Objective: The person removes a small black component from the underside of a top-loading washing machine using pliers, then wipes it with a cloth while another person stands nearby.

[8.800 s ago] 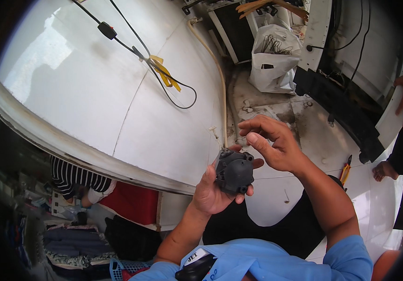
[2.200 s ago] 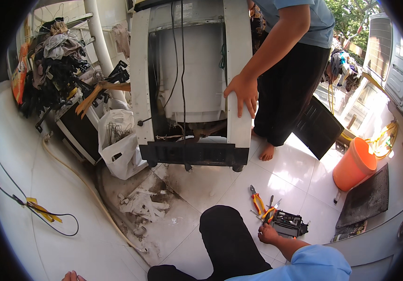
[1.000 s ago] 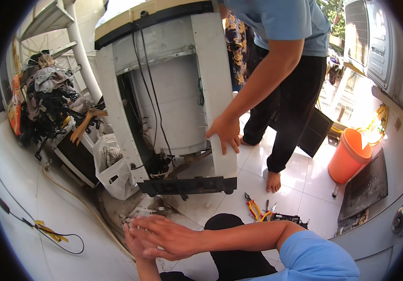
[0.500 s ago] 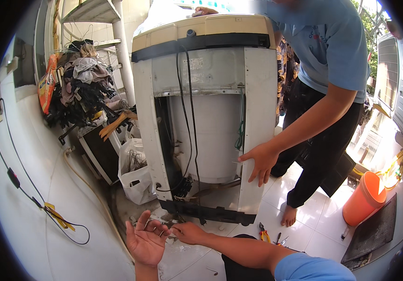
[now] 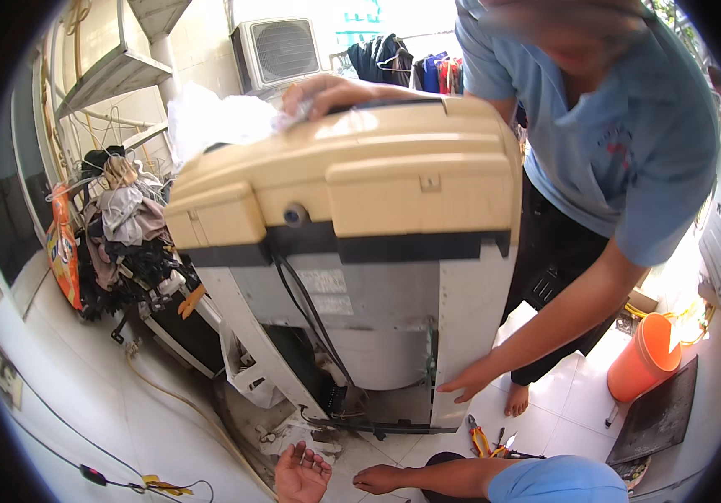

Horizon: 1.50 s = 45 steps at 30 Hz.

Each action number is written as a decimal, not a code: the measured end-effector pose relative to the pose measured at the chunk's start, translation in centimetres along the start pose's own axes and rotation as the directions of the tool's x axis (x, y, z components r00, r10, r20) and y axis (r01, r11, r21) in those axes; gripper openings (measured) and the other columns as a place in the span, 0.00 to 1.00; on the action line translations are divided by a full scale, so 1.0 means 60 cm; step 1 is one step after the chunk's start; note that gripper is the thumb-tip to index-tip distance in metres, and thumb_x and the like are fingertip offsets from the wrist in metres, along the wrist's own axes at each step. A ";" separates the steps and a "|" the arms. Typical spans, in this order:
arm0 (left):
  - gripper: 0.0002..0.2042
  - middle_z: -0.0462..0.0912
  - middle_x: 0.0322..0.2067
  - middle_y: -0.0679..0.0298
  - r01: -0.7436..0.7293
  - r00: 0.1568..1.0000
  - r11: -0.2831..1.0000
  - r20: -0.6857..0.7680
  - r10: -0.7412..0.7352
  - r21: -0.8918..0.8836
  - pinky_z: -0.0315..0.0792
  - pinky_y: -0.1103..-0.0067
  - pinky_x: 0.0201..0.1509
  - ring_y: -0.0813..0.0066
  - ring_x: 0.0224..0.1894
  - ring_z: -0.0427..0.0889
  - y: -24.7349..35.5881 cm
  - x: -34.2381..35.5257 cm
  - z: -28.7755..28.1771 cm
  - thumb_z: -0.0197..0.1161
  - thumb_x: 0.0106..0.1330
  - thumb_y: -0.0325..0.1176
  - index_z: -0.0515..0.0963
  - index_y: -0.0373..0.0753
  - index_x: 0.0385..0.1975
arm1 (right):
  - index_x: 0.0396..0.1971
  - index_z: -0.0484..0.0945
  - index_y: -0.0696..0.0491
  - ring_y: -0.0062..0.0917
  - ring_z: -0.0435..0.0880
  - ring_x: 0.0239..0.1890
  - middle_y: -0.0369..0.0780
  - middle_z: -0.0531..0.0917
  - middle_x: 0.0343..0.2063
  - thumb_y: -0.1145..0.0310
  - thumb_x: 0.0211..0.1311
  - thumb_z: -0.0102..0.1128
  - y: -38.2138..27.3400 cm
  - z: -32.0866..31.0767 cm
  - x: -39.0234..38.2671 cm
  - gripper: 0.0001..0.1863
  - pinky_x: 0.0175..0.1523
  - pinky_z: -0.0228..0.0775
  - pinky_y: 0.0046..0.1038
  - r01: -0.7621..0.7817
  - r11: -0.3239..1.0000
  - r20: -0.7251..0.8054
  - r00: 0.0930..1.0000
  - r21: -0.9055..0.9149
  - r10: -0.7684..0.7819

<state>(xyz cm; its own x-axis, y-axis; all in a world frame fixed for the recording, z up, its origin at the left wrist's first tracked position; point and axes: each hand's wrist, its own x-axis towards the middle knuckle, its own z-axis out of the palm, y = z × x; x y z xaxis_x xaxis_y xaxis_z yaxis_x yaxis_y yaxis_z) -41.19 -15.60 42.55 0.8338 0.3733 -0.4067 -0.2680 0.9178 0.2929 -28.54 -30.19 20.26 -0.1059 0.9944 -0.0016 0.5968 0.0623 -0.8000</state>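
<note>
A top-loading washing machine (image 5: 423, 197) with a cream top and white body stands tilted in front of me, its open lower back showing the pale tub (image 5: 385, 356). Black cords (image 5: 310, 314) hang down its back. Below its bottom edge, my left hand (image 5: 302, 474) is palm up, fingers loosely curled and apart, holding nothing. To its right, my right hand (image 5: 379, 479) is low over the floor, fingers closed; whatever they may hold is hidden. A co-worker's hand (image 5: 471, 377) presses the machine's right side; their other hand (image 5: 327, 90) rests on its top.
Pliers (image 5: 479, 438) and other tools lie on the tiled floor at right, near an orange bucket (image 5: 645, 356) and a dark flat panel (image 5: 658, 419). A clothes pile (image 5: 130, 218) and white bag (image 5: 251, 377) stand left. Debris (image 5: 289, 436) lies under the machine.
The washing machine's top has tipped toward me, and the co-worker leans in with it. Both my hands have drawn back from its base, appearing lower and further right. My view has shifted.
</note>
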 end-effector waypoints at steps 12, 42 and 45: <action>0.09 0.75 0.36 0.70 -0.558 0.647 0.815 -0.534 0.544 0.155 0.73 0.75 0.40 0.77 0.36 0.76 0.137 -0.172 0.583 0.62 0.71 0.34 0.75 0.46 0.48 | 0.44 0.83 0.56 0.45 0.86 0.43 0.50 0.86 0.37 0.59 0.67 0.56 -0.451 -0.460 -0.257 0.17 0.50 0.77 0.40 -0.541 0.838 0.287 0.793 -0.075 0.538; 0.21 0.84 0.38 0.58 0.387 0.854 -0.435 -0.494 -0.162 0.813 0.77 0.73 0.35 0.69 0.35 0.85 0.250 -0.309 0.125 0.63 0.71 0.44 0.78 0.34 0.54 | 0.40 0.82 0.58 0.47 0.85 0.43 0.50 0.84 0.39 0.63 0.61 0.59 -1.056 -0.900 0.120 0.15 0.48 0.77 0.44 -0.159 0.670 -0.109 0.987 -0.726 0.116; 0.21 0.83 0.38 0.58 0.271 0.894 -0.485 -0.404 -0.192 0.831 0.77 0.73 0.35 0.69 0.35 0.85 0.237 -0.277 0.161 0.63 0.71 0.44 0.78 0.34 0.54 | 0.39 0.83 0.58 0.47 0.85 0.43 0.50 0.84 0.38 0.64 0.60 0.59 -1.080 -0.957 0.063 0.14 0.47 0.77 0.44 -0.260 0.592 -0.185 0.965 -0.763 0.186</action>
<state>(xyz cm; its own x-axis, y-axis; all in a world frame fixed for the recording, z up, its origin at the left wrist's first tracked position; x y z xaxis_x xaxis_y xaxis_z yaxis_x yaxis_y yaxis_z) -54.20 -10.08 61.85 0.6023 0.2125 -0.7695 0.7575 -0.4563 0.4669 -21.95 -25.58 106.51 0.1556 0.9870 -0.0392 0.9876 -0.1563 -0.0152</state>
